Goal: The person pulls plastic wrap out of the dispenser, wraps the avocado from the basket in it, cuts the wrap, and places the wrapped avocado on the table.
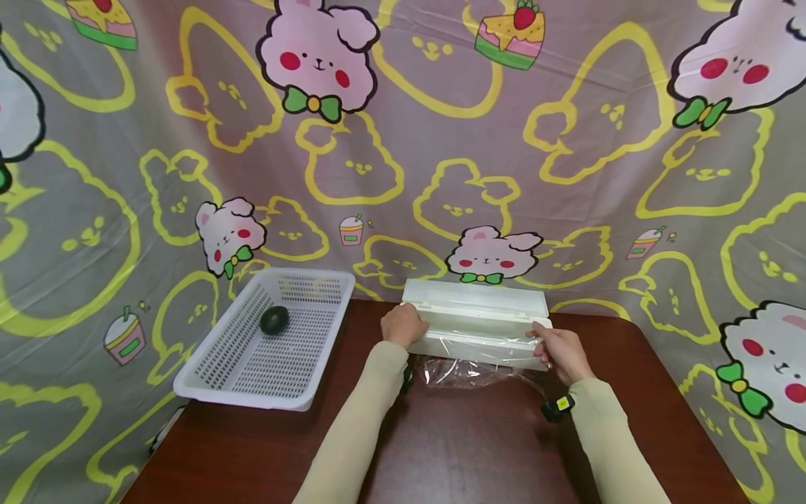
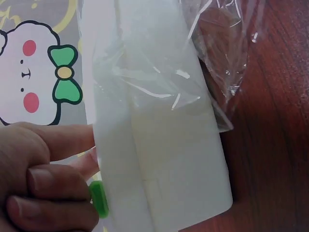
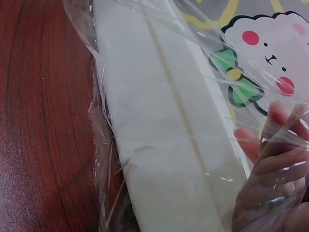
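In the head view, the white film dispenser box [image 1: 472,324] lies on the dark brown table [image 1: 466,448] with its long axis running across the person, the right end slightly nearer the body. Its lid [image 1: 475,295] stands open at the far side. The left hand [image 1: 403,325] grips the left end, while the right hand [image 1: 563,352] is at the right end, so each hand is nearest its own end. Clear plastic film [image 1: 460,374] spills over the near edge between them, towards the person. Well apart to the left, a white plastic basket [image 1: 245,400] holds a dark green avocado-like fruit [image 1: 274,320].

In the left wrist view, the left fingers are bent against the box's long edge, just beside a small green tab [image 2: 99,199]. The film covers the upper part of the box and sticks out past its opposite edge.

In the right wrist view, film lies over the bent right fingers, one fingertip close by the long edge of the box; I cannot tell whether they pinch anything.
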Demonstrator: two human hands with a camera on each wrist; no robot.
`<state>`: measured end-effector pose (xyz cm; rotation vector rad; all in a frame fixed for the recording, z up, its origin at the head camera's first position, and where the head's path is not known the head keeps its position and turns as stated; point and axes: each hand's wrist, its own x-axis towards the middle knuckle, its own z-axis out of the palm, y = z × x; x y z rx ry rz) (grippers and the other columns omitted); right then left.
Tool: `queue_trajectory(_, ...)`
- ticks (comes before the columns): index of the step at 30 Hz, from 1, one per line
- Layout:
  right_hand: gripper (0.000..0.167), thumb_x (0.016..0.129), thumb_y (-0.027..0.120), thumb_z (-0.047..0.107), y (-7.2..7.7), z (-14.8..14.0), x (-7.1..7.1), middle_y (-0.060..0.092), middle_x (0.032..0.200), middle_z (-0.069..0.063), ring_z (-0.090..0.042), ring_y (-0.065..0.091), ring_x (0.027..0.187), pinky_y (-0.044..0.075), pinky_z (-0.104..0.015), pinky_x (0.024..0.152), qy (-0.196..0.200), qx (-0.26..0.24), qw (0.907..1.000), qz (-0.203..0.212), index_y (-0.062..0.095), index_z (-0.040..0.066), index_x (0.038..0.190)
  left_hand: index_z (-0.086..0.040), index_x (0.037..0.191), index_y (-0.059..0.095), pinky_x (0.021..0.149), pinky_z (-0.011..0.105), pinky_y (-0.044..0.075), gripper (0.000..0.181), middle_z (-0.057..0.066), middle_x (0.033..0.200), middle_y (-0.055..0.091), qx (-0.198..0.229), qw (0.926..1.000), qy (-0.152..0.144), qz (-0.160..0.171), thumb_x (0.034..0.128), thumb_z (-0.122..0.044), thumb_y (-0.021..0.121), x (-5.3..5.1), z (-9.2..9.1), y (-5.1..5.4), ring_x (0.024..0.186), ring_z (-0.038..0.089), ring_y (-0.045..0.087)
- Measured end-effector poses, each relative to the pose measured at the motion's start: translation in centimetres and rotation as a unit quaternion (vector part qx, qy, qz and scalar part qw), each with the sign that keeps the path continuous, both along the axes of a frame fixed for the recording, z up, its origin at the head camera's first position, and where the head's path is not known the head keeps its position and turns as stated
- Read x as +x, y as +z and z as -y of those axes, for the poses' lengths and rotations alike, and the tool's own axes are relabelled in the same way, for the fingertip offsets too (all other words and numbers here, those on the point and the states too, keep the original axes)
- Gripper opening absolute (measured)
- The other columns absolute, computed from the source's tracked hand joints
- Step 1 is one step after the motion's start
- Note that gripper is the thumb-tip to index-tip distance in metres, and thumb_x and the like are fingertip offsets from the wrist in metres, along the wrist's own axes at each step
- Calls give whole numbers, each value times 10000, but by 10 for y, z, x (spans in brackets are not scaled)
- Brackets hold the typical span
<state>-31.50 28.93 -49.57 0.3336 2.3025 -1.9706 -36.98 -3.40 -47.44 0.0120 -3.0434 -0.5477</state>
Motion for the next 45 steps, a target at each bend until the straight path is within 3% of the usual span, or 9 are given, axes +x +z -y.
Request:
queue_trajectory(8,513,1079,545,375,-6,-2,1,562,578,71,-26,473,477,405,-189,447,9,-85,10000,4,634,-115,1205,-153,522,501,530,370,461,452,52,656,631,202,9994,247,114,886,-274,738,0,-5,-1,576,198,540)
queue_trajectory(14,489,1081,545,329,-6,-3,-2,551,590,89,-14,464,487,393,-190,451,-48,-56,10000,-62,603,-126,1248,-174,484,385,511,351,418,533,22,574,529,624,9975,339,-34,885,-246,729,1,-7,-4,548,187,493)
queue_trajectory(19,428,1071,571,297,-2,-1,-4,559,587,84,-17,462,484,380,-188,441,-249,-283,9991,-173,621,-95,1235,-176,474,392,518,361,437,559,-6,539,500,972,9937,532,-178,905,-263,737,0,-7,-4,543,178,498)
queue_trajectory(26,331,1060,599,270,0,-1,-6,555,583,77,-18,456,473,373,-174,435,-496,-760,9950,-428,695,-42,1114,-184,464,347,466,333,320,570,-44,475,336,1412,9871,708,-242,913,-203,698,-5,-7,-6,486,163,364)
queue_trajectory(35,232,1044,633,245,1,3,-8,564,577,61,-31,458,466,375,-176,427,-817,-1252,9881,-374,731,40,996,-179,464,408,486,364,389,538,-7,513,495,1452,9835,879,-619,890,-230,731,-5,-11,-7,511,182,458)
queue_trajectory(41,234,1038,645,264,5,7,-10,560,579,63,-30,457,471,381,-177,434,-957,-1349,9856,-355,730,46,1031,-137,567,658,546,404,471,374,37,651,685,1767,9769,967,-712,900,-271,762,-8,-11,-6,584,208,589)
queue_trajectory(45,229,1042,638,262,6,10,-11,552,570,58,-33,451,474,381,-175,434,-1023,-1398,9840,-415,752,87,947,-111,688,755,609,427,524,288,59,752,749,2025,9720,1011,-627,911,-292,765,-9,-9,-7,650,234,658)
